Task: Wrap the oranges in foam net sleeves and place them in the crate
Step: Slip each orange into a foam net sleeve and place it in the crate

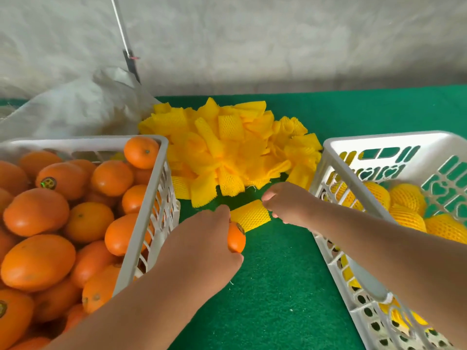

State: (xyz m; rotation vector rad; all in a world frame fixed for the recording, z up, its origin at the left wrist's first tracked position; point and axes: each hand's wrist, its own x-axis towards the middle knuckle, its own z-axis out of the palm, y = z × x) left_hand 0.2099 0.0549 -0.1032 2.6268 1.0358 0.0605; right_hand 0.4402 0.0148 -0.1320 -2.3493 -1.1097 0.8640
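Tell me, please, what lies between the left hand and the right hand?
In the head view, one yellow foam sleeve spans the gap: the right hand pinches its far end, and the left hand brings an orange to its near opening.

Materials. Glossy, smooth-skinned oranges (38,213) at 9 o'clock; white moulded plastic crates (336,147), semi-gloss, perforated; yellow foam net sleeves (222,147) at 12 o'clock, matt, open-meshed; green table covering (278,286), matt, rough-piled like felt; crumpled whitish sack (83,107) at 10 o'clock, matt.
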